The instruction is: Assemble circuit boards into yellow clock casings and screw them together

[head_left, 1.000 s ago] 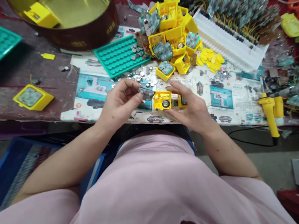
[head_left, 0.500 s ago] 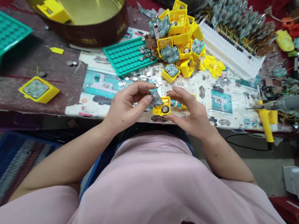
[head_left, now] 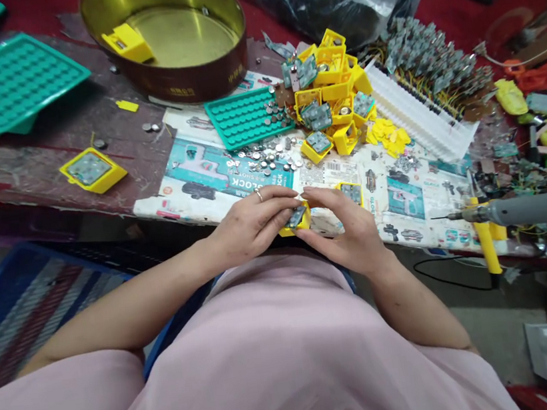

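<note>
A small yellow plastic case (head_left: 298, 223) with a grey-green circuit board (head_left: 296, 216) set in it sits between both hands at the table's front edge. My left hand (head_left: 250, 225), a ring on one finger, is closed round the case from the left, fingertips on the board. From the right, my right hand (head_left: 344, 226) pinches the same case with thumb and fingers. Just behind my right hand lies another yellow case with a board (head_left: 351, 191) on the printed paper.
A pile of yellow cases with boards (head_left: 330, 100), a teal cell tray (head_left: 239, 119) with button cells (head_left: 267, 155) spilled before it, and a round tin (head_left: 165, 37) lie behind. A grey power screwdriver (head_left: 521, 209) and a white rack of wired boards (head_left: 421, 105) are at the right.
The left hand brought the circuit board down onto the yellow case, and both hands closed round it nearer the table edge. The camera view shifted upward over the table.
</note>
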A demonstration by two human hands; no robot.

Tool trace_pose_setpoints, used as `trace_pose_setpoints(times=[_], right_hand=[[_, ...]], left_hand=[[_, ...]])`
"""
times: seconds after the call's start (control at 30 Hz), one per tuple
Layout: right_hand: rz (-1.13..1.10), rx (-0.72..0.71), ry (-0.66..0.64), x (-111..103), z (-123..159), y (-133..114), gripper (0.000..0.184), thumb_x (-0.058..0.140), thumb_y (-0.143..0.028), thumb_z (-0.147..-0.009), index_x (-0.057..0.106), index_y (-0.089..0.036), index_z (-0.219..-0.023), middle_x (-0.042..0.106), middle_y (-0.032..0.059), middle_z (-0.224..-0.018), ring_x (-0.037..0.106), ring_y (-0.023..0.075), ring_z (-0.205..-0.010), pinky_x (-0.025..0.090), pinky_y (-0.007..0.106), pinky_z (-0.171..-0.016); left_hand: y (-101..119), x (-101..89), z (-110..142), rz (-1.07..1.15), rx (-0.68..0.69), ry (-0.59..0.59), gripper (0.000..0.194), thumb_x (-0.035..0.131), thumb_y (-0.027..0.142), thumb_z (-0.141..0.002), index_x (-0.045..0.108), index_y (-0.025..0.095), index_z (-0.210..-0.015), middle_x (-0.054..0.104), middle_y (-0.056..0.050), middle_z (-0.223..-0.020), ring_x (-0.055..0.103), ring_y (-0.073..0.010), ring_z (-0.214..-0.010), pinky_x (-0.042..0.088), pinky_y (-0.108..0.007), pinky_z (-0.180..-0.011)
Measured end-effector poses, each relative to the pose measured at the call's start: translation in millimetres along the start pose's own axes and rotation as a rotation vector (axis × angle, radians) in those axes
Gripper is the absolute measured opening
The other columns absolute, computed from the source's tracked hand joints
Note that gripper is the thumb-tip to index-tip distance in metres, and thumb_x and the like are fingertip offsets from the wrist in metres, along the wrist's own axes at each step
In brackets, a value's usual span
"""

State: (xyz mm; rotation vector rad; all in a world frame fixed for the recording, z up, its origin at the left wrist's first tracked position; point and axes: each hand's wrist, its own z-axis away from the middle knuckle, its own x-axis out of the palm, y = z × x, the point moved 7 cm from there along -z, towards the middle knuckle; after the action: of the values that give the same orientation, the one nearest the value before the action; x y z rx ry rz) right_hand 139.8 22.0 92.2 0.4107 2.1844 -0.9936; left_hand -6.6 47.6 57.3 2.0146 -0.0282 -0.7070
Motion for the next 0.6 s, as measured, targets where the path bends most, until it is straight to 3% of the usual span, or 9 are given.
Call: trace_pose_setpoints(times=[0.17, 0.27, 0.37, 0.47, 0.6], right_hand=[[-0.048, 0.054, 0.028, -3.5, -15.4, 0.1, 0.036, 0.073, -0.034, -0.084, 0.060, -0.025, -0.117, 0.069, 0.0064, -0.108, 0.070, 0.0187, -0.100, 0.065, 0.035, -0.084], [-0.083, 0.063, -0.012, -3.3, -30.1, 2.0, 0.027, 0.071, -0.041, -0.086, 0.062, -0.024, -0.105, 0.069, 0.0050, -0.106, 0.069, 0.0162, -0.097, 0.065, 0.029, -0.073], [0.027, 0.000, -0.085, -5.5, -57.3, 9.5, 0.020, 0.059, -0.043, -0.094, 0.065, -0.024, -0.096, 0.071, 0.0034, -0.101, 0.069, 0.0144, -0.091, 0.061, 0.027, -0.070], [0.331, -0.025, -0.049, -8.7, -95.0, 35.0, 0.021, 0.052, -0.039, -0.098, 0.068, -0.026, -0.099, 0.073, 0.0041, -0.096, 0.068, 0.0190, -0.089, 0.057, 0.036, -0.077], [0.552, -0.121, -0.158, 23.2, -137.4, 71.4, 0.021, 0.053, -0.036, -0.096, 0.071, -0.026, -0.094, 0.073, 0.0053, -0.105, 0.060, 0.0300, -0.108, 0.049, 0.053, -0.094]], left_hand=[[7.4, 5.4, 5.6, 0.107, -0.014, -0.163, 0.051, 0.044, 0.038, -0.099, 0.050, 0.014, -0.143, 0.058, -0.017, -0.144, 0.056, -0.0248, -0.133, 0.044, -0.036, -0.112], [-0.4, 2.0, 7.7, 0.182, -0.124, -0.137, 0.058, 0.054, 0.043, -0.094, 0.046, 0.017, -0.146, 0.059, -0.015, -0.143, 0.060, -0.0271, -0.127, 0.047, -0.037, -0.107], [-19.5, -7.0, 9.5, 0.424, -0.311, -0.016, 0.060, 0.063, 0.046, -0.090, 0.049, 0.021, -0.142, 0.069, -0.009, -0.124, 0.068, -0.0231, -0.107, 0.054, -0.032, -0.092], [-42.5, -19.1, 11.2, 0.839, -0.524, 0.202, 0.056, 0.070, 0.048, -0.084, 0.055, 0.024, -0.133, 0.070, -0.005, -0.110, 0.069, -0.0182, -0.093, 0.057, -0.026, -0.077], [-55.2, -31.7, 6.3, 1.189, -0.641, 0.417, 0.033, 0.076, 0.031, -0.078, 0.064, 0.019, -0.106, 0.071, -0.003, -0.101, 0.070, -0.0143, -0.085, 0.058, -0.022, -0.068]])
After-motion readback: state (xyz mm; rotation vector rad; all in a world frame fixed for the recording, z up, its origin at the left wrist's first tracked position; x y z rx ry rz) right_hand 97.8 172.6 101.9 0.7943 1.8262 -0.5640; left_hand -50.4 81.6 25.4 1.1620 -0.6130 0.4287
